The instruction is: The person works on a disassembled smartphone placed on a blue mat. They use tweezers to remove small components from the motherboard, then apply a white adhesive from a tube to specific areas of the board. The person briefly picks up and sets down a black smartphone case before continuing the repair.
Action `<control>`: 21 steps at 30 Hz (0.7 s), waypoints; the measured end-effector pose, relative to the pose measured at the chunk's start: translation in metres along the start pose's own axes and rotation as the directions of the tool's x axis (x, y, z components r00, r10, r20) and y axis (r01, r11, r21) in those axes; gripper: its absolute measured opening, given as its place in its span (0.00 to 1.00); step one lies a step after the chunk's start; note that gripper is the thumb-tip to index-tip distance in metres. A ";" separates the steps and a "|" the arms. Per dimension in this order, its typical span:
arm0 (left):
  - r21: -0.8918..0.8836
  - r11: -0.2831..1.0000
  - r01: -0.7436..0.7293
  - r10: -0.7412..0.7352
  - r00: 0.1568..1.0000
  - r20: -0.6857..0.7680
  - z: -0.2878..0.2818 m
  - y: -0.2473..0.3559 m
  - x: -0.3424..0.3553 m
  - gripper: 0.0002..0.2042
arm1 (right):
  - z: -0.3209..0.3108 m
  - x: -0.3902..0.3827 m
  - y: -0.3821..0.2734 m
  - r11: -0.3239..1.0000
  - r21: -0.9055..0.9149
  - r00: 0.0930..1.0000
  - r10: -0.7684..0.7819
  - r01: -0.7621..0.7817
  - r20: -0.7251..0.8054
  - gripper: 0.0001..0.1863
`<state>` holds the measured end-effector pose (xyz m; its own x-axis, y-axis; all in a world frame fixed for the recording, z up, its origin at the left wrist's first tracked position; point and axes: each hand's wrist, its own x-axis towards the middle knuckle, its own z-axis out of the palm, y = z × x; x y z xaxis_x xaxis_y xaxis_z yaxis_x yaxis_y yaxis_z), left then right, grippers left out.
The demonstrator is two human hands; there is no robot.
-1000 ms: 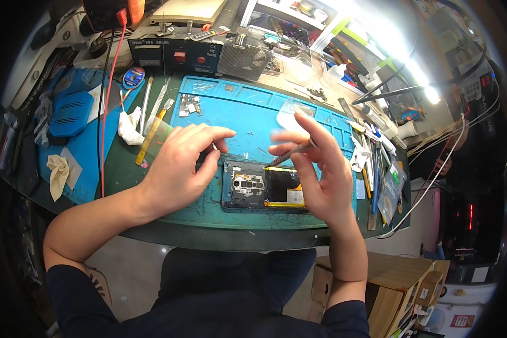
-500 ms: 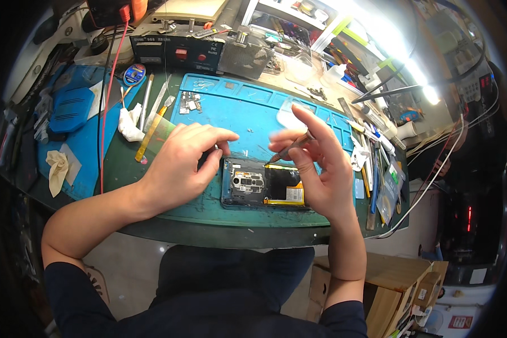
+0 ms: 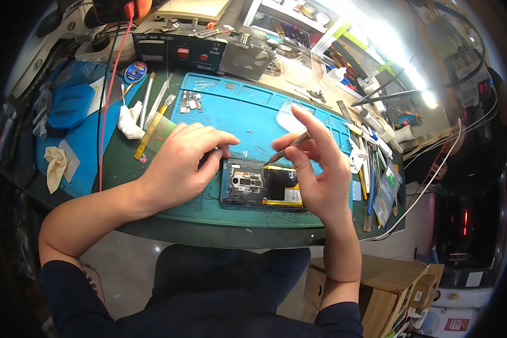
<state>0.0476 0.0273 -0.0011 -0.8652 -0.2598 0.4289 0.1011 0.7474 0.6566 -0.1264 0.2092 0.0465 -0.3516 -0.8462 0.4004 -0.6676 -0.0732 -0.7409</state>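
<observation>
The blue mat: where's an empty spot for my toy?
The blue mat is mostly bare between the small metal parts on the left and the whitish plastic piece on the right, beyond the open phone. It's crowded around the phone, with the left hand and right hand close by, and right of the mat, where tools lie packed.

Left: blue mat [image 3: 88,158], crossed by a red cable [image 3: 114,73], with a crumpled beige cloth [image 3: 55,167] laid on it. Rear of counter [image 3: 169,232]: black box unit [image 3: 169,49], fitted with a red switch [image 3: 183,53]. Upper right: tube lamp [image 3: 397,56], lit. Lower right: wooden cabinet [image 3: 386,273], set past the near edge.
</observation>
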 end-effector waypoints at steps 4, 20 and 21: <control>0.021 1.000 0.014 -0.014 1.000 0.009 -0.002 0.000 -0.002 0.13 | 0.004 0.006 -0.004 0.948 -0.249 0.978 -0.210 0.200 -0.014 0.27; 0.007 1.000 -0.008 0.008 1.000 0.007 -0.001 -0.001 -0.001 0.15 | 0.001 0.005 0.012 0.997 -0.044 0.990 -0.064 0.059 -0.124 0.27; 0.006 1.000 -0.010 0.010 1.000 0.006 -0.001 -0.002 -0.002 0.15 | -0.002 0.005 0.013 0.999 -0.019 0.988 -0.052 0.050 -0.148 0.27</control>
<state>0.0496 0.0260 -0.0023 -0.8672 -0.2482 0.4318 0.1073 0.7535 0.6486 -0.1381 0.2056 0.0401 -0.4095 -0.7537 0.5140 -0.6964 -0.1056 -0.7098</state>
